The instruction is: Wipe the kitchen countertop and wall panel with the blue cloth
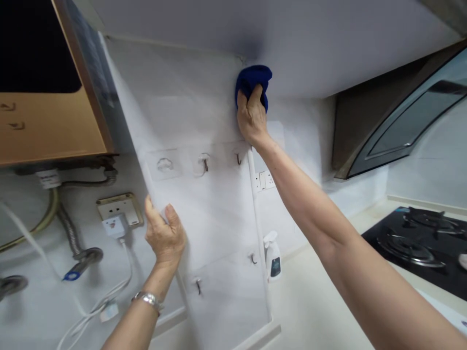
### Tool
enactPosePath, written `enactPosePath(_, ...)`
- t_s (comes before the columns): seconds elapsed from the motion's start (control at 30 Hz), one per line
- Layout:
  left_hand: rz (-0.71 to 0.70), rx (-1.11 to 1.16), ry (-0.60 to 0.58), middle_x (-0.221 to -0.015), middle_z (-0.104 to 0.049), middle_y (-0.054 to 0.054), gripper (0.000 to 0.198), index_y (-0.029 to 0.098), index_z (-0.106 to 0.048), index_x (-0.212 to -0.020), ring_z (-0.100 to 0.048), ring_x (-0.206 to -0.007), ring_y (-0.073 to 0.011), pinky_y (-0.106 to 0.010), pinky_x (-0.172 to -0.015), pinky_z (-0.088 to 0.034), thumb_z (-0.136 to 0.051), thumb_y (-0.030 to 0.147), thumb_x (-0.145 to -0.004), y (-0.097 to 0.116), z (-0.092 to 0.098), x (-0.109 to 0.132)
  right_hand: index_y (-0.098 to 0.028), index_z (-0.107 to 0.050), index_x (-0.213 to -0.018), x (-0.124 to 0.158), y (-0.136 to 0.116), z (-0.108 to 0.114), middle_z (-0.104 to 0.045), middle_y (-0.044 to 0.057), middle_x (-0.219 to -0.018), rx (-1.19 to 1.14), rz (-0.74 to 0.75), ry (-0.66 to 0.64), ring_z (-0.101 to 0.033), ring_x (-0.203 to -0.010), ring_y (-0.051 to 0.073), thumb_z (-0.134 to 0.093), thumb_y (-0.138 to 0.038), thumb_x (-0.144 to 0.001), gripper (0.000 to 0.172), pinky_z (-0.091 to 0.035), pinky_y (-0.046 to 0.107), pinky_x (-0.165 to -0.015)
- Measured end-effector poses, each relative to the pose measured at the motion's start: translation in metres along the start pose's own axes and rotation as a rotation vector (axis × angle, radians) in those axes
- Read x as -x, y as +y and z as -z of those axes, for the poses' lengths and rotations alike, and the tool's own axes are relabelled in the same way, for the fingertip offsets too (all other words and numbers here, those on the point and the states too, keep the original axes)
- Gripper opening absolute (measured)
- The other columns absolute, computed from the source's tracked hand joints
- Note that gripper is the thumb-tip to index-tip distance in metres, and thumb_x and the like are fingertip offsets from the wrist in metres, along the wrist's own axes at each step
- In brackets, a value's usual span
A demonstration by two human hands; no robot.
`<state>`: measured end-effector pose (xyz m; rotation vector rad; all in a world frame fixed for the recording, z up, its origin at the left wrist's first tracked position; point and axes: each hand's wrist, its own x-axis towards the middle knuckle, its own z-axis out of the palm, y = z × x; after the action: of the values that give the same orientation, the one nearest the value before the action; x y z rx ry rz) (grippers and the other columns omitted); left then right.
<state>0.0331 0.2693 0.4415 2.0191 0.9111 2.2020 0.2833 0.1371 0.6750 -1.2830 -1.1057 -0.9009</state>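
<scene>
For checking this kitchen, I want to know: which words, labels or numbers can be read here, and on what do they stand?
No word or number can be read.
Spray bottle: dark label, too small to read.
Plug: small marks, too blurred.
Pipe tag: too blurred.
Tan panel: two dark marks, not readable.

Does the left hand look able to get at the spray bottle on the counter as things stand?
Probably not directly. The left hand is at the edge of the white hooked panel, and that panel seems to stand between it and the spray bottle.
</scene>
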Motion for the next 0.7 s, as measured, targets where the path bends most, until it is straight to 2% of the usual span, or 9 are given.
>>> enactPosePath(0.13, 0.025, -0.034, -0.006, -0.145, -0.061, -0.025, 0.065, 0.007, -0.036, -0.162, -0.065, -0.127, -0.039, -0.057, -0.109, -0.051, -0.043, 0.039, -0.105, 0.005, 0.002, -0.001, -0.02, -0.028, -0.154, 0.033, 0.002, 0.002, -0.061, 0.012, -0.141, -0.096, -0.11, -0.044, -0.053, -0.137, 0.024, -0.032, -0.051, -0.112, 0.053, -0.039, 0.045, -0.119)
enactPosePath(0.2, 0.056, -0.051, -0.009, -0.143, -0.063, -0.024, 0.064, 0.008, -0.035, -0.163, -0.066, -0.125, -0.0384, -0.056, -0.108, -0.051, -0.042, 0.037, -0.106, 0.009, 0.003, -0.001, -0.02, -0.03, -0.153, 0.056, 0.002, 0.004, -0.061, 0.01, -0.142, -0.129, -0.108, -0.045, -0.05, -0.14, 0.02, -0.03, -0.044, -0.112, 0.048, -0.037, 0.042, -0.12)
enactPosePath(0.33, 0.105, -0.055, -0.02, -0.141, -0.066, -0.021, 0.063, 0.01, -0.036, -0.163, -0.068, -0.123, -0.0357, -0.052, -0.11, -0.05, -0.044, 0.036, -0.106, 0.017, 0.005, -0.001, -0.021, -0.043, -0.141, 0.101, 0.009, 0.007, -0.066, 0.009, -0.128, -0.222, -0.111, -0.014, -0.053, -0.135, 0.02, -0.031, -0.046, -0.108, 0.042, -0.042, 0.04, -0.115)
enactPosePath(0.47, 0.1, -0.068, -0.011, -0.142, -0.064, -0.025, 0.062, 0.006, -0.036, -0.162, -0.067, -0.123, -0.0382, -0.056, -0.109, -0.05, -0.04, 0.035, -0.107, 0.021, 0.006, -0.001, -0.023, -0.05, -0.12, 0.15, 0.013, 0.01, -0.067, 0.008, -0.107, -0.325, -0.147, 0.027, -0.058, -0.122, 0.026, -0.034, -0.052, -0.101, 0.038, -0.048, 0.042, -0.11)
enactPosePath(0.57, 0.088, -0.07, -0.01, -0.14, -0.064, -0.026, 0.06, 0.007, -0.036, -0.162, -0.067, -0.124, -0.0387, -0.056, -0.107, -0.051, -0.041, 0.033, -0.108, 0.02, 0.005, 0.0, -0.023, -0.052, -0.119, 0.207, 0.017, 0.006, -0.067, 0.008, -0.101, -0.32, -0.232, 0.033, -0.06, -0.116, 0.027, -0.035, -0.049, -0.1, 0.037, -0.05, 0.045, -0.107)
enactPosePath(0.63, 0.091, -0.048, -0.003, -0.14, -0.064, -0.024, 0.059, 0.01, -0.038, -0.161, -0.067, -0.125, -0.0369, -0.053, -0.109, -0.052, -0.043, 0.034, -0.108, 0.017, 0.004, 0.001, -0.025, -0.056, -0.124, 0.256, 0.025, 0.001, -0.069, 0.011, -0.116, -0.281, -0.286, 0.009, -0.062, -0.11, 0.027, -0.035, -0.048, -0.1, 0.038, -0.051, 0.046, -0.105)
enactPosePath(0.7, 0.092, -0.023, 0.007, -0.142, -0.063, -0.023, 0.058, 0.012, -0.04, -0.16, -0.065, -0.129, -0.0359, -0.053, -0.112, -0.05, -0.043, 0.037, -0.108, 0.014, 0.002, 0.002, -0.024, -0.059, -0.123, 0.306, 0.038, -0.003, -0.069, 0.013, -0.114, -0.215, -0.297, 0.006, -0.064, -0.113, 0.032, -0.039, -0.048, -0.099, 0.039, -0.051, 0.054, -0.107)
